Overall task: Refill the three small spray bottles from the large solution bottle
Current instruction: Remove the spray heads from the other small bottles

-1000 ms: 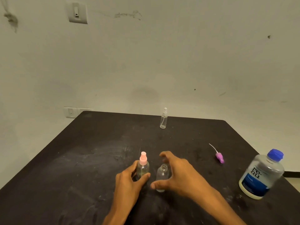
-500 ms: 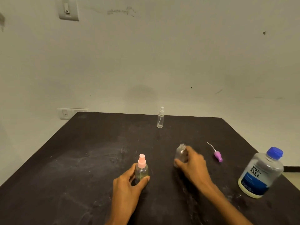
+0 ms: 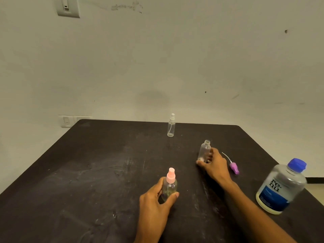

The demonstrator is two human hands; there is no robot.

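Between my thumb and curled fingers, my left hand (image 3: 154, 204) grips a small clear plastic spray bottle with a pale pink pump top (image 3: 169, 185). It stands upright on the tabletop, round-shouldered, with what looks like a little yellowish liquid low in its body; I cannot tell the level for sure.

Across from it, further out and to the right, my right hand (image 3: 213, 165) wraps its fingers round the lower part of a small clear plastic bottle with an open threaded neck (image 3: 204, 150). That bottle is upright too, its base hidden by my fingers, so I cannot tell whether it touches the surface.

Just beyond the right hand's knuckles, to its right, lies a purple plastic spray cap with a thin white dip tube (image 3: 234, 168), on its side, apart from the hand.

Well to the right of that hand sits the large translucent solution bottle with a blue screw cap and dark blue label (image 3: 280, 187), looking tilted near the table's right edge, cap on.

Far ahead of both hands, near the back edge, a slim clear cylindrical spray bottle with a clear cap (image 3: 171, 126) stands alone.

Everything rests on a matte black table with rounded corners (image 3: 87, 172), scuffed and streaked with pale dusty marks. Behind it is a smooth off-white wall (image 3: 175, 58) carrying a white plastic switch plate (image 3: 68, 7) high on the left.
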